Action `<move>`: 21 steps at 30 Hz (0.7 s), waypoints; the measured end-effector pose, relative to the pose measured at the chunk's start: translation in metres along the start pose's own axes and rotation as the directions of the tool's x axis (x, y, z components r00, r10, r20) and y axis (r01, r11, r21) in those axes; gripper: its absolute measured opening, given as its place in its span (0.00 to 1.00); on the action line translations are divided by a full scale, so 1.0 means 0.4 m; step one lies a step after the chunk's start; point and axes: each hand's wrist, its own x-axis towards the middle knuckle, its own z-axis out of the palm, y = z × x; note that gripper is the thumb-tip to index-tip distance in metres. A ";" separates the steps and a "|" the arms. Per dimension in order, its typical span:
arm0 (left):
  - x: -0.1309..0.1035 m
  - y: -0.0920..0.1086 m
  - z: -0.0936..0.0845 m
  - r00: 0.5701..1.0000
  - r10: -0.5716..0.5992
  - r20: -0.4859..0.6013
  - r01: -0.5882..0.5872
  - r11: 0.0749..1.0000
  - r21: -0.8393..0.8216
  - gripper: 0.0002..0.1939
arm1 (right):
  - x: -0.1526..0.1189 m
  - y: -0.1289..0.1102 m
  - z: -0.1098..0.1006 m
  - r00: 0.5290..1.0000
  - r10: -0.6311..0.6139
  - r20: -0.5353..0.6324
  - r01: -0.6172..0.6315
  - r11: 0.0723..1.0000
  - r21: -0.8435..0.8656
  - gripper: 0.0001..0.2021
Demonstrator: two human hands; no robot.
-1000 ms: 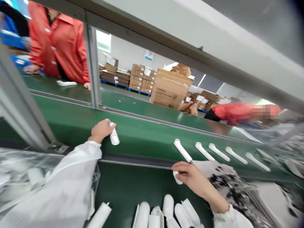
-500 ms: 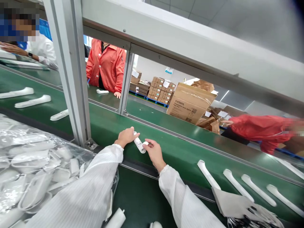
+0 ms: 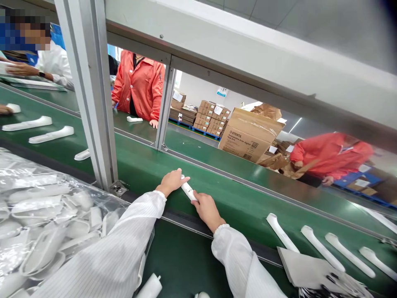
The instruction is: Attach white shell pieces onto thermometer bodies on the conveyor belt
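Observation:
Over the green conveyor belt (image 3: 136, 157), a small white elongated part (image 3: 188, 189) is held between my two hands. My left hand (image 3: 172, 182) pinches its upper end, with the thumb reaching along it. At its lower end, my right hand (image 3: 208, 210) has its fingers closed round the part. White device bodies lie spaced out on the belt: one (image 3: 282, 232) and several more to the right, others (image 3: 52, 134) to the left. A clear plastic bag (image 3: 46, 219) full of white shells fills the lower left.
A metal post (image 3: 93, 91) rises left of my hands. Lower right, a grey cloth-like stack (image 3: 305, 269) with dark-tipped cables overlaps the belt edge. A white cylinder (image 3: 151, 286) sits at the bottom. Across the belt are people in red jackets and a cardboard box (image 3: 245, 134).
Both hands and the held part have shifted slightly right; my right hand now wraps its lower end. The belt's white bodies have moved right. The person at far right has moved left and more upright.

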 end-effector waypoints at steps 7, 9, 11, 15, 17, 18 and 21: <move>-0.005 0.020 0.015 0.999 0.026 -0.032 -0.029 0.995 -0.095 0.26 | 0.023 -0.014 -0.013 0.997 0.077 -0.024 -0.078 0.996 -0.042 0.20; -0.005 0.011 0.006 0.996 -0.007 -0.087 -0.007 0.987 -0.162 0.27 | 0.029 -0.028 -0.022 0.993 0.113 -0.044 -0.116 0.991 -0.071 0.17; -0.005 -0.005 -0.012 0.987 -0.045 -0.154 0.013 0.980 -0.198 0.25 | 0.026 -0.022 -0.039 0.990 0.131 -0.061 -0.136 0.986 -0.095 0.15; -0.012 -0.024 -0.053 0.972 -0.121 -0.200 0.083 0.979 -0.188 0.22 | -0.048 0.083 -0.092 0.976 0.195 -0.100 -0.206 0.971 -0.118 0.13; -0.019 -0.016 -0.065 0.975 -0.109 -0.191 0.080 0.985 -0.156 0.20 | -0.120 0.166 -0.118 0.958 0.261 -0.117 -0.274 0.955 -0.112 0.13; -0.022 -0.008 -0.068 0.977 -0.101 -0.188 0.075 0.988 -0.138 0.20 | -0.159 0.207 -0.128 0.946 0.299 -0.123 -0.312 0.944 -0.105 0.13; -0.024 0.015 -0.071 0.980 -0.092 -0.177 0.077 0.993 -0.091 0.20 | -0.264 0.308 -0.138 0.906 0.403 -0.132 -0.414 0.907 -0.071 0.14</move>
